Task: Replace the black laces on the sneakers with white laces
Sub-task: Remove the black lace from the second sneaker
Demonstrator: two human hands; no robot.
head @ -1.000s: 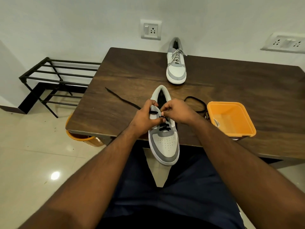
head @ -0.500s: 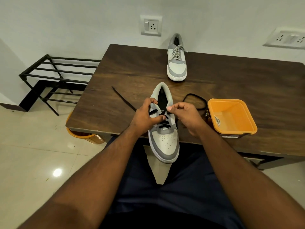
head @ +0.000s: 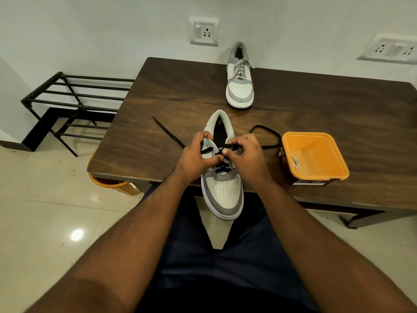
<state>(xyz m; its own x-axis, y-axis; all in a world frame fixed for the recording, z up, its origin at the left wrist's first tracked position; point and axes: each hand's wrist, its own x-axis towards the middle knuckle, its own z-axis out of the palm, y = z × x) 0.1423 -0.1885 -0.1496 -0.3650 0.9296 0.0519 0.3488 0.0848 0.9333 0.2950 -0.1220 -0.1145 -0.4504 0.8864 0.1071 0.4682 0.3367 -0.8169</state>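
Two sneakers on the table (head: 158,91): the near sneaker (head: 222,190) overhangs the front edge, its black lace (head: 222,171) half threaded. Left hand (head: 198,154) curls round its side, right hand (head: 246,154) pinches the lace. The far sneaker (head: 239,86) wears pale laces. One orange tub (head: 316,175).

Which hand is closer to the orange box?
The right hand. It works the black lace on the near sneaker, just left of the orange box without touching it. The left hand is on the sneaker's far side.
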